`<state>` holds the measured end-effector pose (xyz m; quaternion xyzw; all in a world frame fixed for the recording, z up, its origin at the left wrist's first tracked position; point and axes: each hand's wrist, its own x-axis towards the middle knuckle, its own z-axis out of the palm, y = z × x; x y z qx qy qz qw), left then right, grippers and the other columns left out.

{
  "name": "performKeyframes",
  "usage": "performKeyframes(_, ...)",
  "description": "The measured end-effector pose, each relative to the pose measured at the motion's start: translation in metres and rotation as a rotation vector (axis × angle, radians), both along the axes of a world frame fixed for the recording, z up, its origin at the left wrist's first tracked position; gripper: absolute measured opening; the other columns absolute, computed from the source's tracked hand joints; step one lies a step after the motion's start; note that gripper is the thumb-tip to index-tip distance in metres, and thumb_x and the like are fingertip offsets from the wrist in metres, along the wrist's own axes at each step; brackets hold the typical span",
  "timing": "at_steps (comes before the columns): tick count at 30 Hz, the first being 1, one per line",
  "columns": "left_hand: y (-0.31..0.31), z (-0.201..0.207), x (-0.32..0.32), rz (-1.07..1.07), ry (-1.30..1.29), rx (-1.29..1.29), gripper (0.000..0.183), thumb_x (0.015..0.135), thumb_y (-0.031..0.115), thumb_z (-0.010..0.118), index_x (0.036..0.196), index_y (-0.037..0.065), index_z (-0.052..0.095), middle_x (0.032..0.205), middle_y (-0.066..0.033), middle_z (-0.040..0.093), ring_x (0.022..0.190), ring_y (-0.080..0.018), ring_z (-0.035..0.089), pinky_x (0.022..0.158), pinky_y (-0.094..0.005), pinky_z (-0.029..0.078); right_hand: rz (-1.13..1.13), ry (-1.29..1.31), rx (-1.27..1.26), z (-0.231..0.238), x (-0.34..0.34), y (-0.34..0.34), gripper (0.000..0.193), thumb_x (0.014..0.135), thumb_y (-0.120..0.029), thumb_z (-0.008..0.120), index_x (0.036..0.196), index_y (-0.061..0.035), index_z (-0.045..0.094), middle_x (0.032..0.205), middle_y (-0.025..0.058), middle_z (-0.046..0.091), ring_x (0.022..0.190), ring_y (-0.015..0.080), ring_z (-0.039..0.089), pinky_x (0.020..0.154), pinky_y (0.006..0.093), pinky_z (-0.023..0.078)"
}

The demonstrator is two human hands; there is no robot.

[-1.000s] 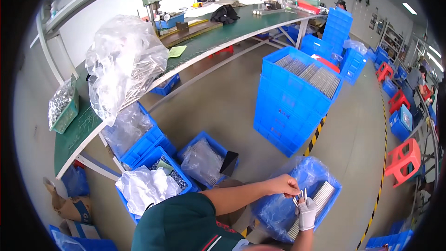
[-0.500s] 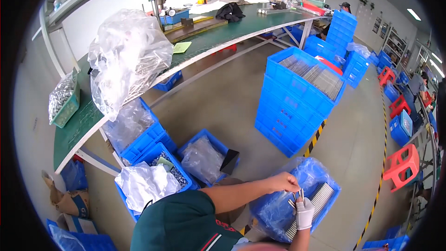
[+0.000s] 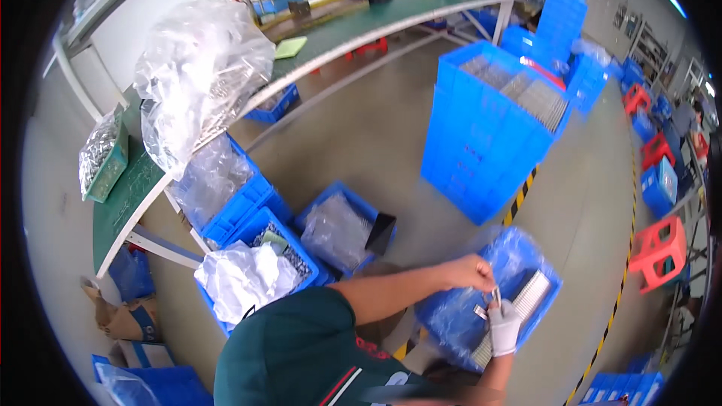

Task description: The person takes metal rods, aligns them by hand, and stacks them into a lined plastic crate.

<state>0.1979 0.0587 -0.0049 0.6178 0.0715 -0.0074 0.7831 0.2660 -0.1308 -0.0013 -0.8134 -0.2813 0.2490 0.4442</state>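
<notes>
My bare left hand (image 3: 471, 274) has its fingers pinched together at the upper end of a slim metal pin (image 3: 495, 295). Just below it, my right hand (image 3: 504, 327), in a white glove with bare fingertips, closes around metal pins; their number is blurred. Both hands are nearly touching, over a blue crate (image 3: 553, 291) lined with bluish clear plastic (image 3: 449, 322). Inside, a long row of similar metal pins (image 3: 535, 292) lies side by side along the right part, partly hidden by the right hand. Another short metal piece (image 3: 480, 312) shows beside the glove.
A tall stack of blue crates (image 3: 470, 143) filled with metal rods stands ahead. On the left are a green workbench (image 3: 331, 34) with a large plastic bag (image 3: 203, 68), and crates with a white crumpled sheet (image 3: 248, 278) and a dark flat object (image 3: 381, 233). A red stool (image 3: 658, 252) stands right.
The left hand has come down to the right hand, and the pins that fanned out from the glove now show less. My view has tilted downward, shifting the room upward.
</notes>
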Motion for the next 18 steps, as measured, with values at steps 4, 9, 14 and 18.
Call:
performKeyframes(4, 0.011, 0.007, 0.009, -0.018, -0.052, 0.245, 0.012, 0.069, 0.009, 0.069, 0.077, 0.001, 0.064, 0.073, -0.0046, 0.062, 0.070, -0.0093, 0.055, 0.064, -0.0256, 0.045, 0.027, -0.099, 0.011, 0.023, 0.005, 0.015, 0.014, 0.081, -0.012, 0.053, 0.079, 0.0008, 0.059, 0.064, 0.0108, 0.055, 0.057, 0.0163, 0.052, 0.054, 0.0305, 0.042)
performKeyframes(9, 0.023, 0.016, -0.006, 0.062, 0.069, 0.090, 0.014, 0.074, 0.009, 0.065, 0.081, -0.003, 0.063, 0.076, -0.0051, 0.062, 0.069, -0.0086, 0.054, 0.064, -0.0215, 0.043, 0.013, -0.131, -0.002, 0.025, -0.007, 0.033, 0.022, 0.082, -0.020, 0.056, 0.072, -0.0008, 0.057, 0.053, 0.0096, 0.048, 0.049, 0.0150, 0.046, 0.048, 0.0317, 0.038)
performKeyframes(14, -0.006, 0.002, -0.001, 0.007, 0.109, -0.131, 0.012, 0.077, 0.008, 0.064, 0.084, -0.001, 0.062, 0.078, -0.0007, 0.059, 0.072, -0.0057, 0.051, 0.068, -0.0198, 0.041, -0.134, 0.149, 0.023, 0.020, -0.013, 0.005, 0.023, 0.081, -0.020, 0.059, 0.068, -0.0019, 0.056, 0.049, 0.0077, 0.043, 0.045, 0.0101, 0.039, 0.044, 0.0293, 0.035)
performKeyframes(18, -0.009, -0.002, -0.010, 0.038, 0.154, -0.055, 0.009, 0.079, 0.008, 0.061, 0.084, 0.001, 0.062, 0.079, -0.0015, 0.060, 0.076, -0.0070, 0.053, 0.072, -0.0221, 0.041, -0.069, -0.173, -0.031, 0.016, -0.018, 0.006, 0.024, 0.080, -0.022, 0.057, 0.067, -0.0029, 0.055, 0.054, 0.0151, 0.048, 0.046, 0.0280, 0.045, 0.047, 0.0343, 0.037)
